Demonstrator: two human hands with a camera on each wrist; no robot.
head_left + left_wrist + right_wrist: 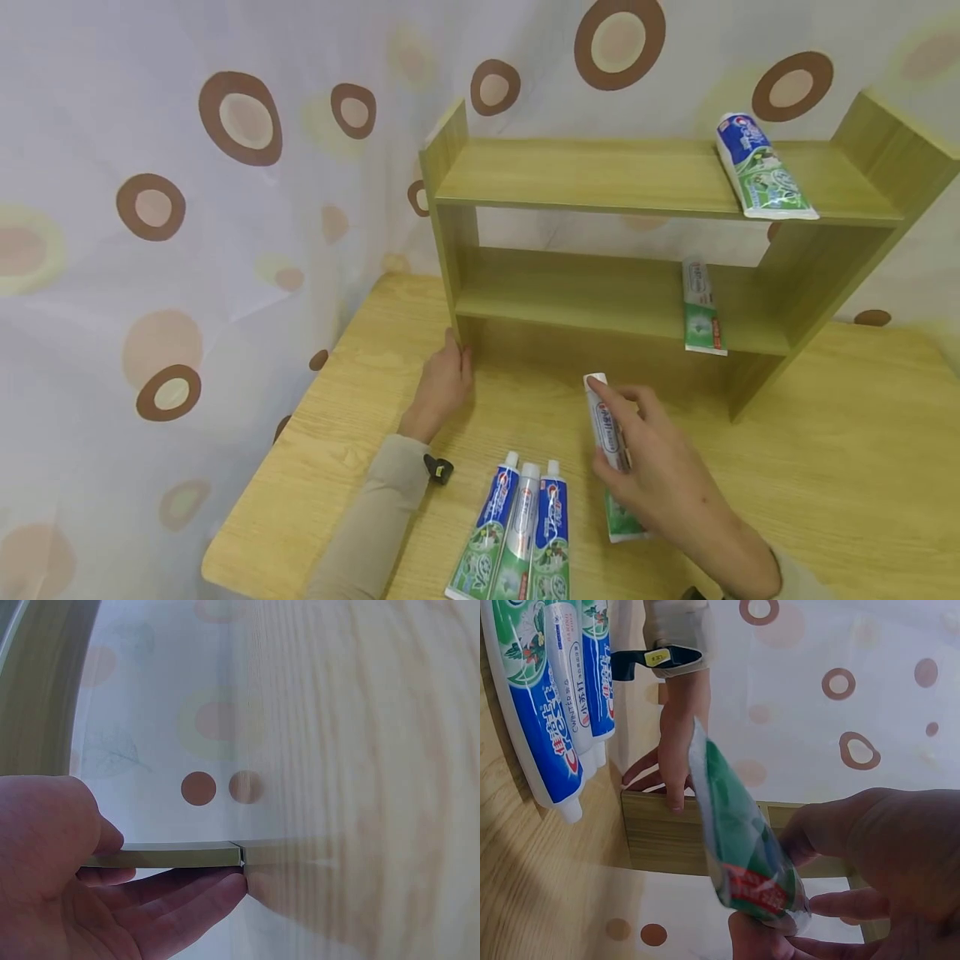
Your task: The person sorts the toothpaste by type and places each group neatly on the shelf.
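Observation:
My right hand [660,467] grips a white-and-green toothpaste tube [604,425] between thumb and fingers, in front of the wooden shelf [570,304]. In the right wrist view the tube's flat green end [724,795] points up, and the fingers wrap its other part. My left hand [441,379] holds the lower front edge of the shelf's left side panel [180,856], thumb on one side and fingers on the other. Just in front lie three toothpaste tubes [517,533] side by side, two blue-and-green ones with a white-and-green one between them, caps toward the shelf.
On the top board a blue-and-green tube [765,171] lies at the right, its flat end at the front edge. Below it a white-and-green tube [701,308] lies on the middle board. The shelf stands on a wooden table [337,450] by a wall with circle-patterned covering [247,333].

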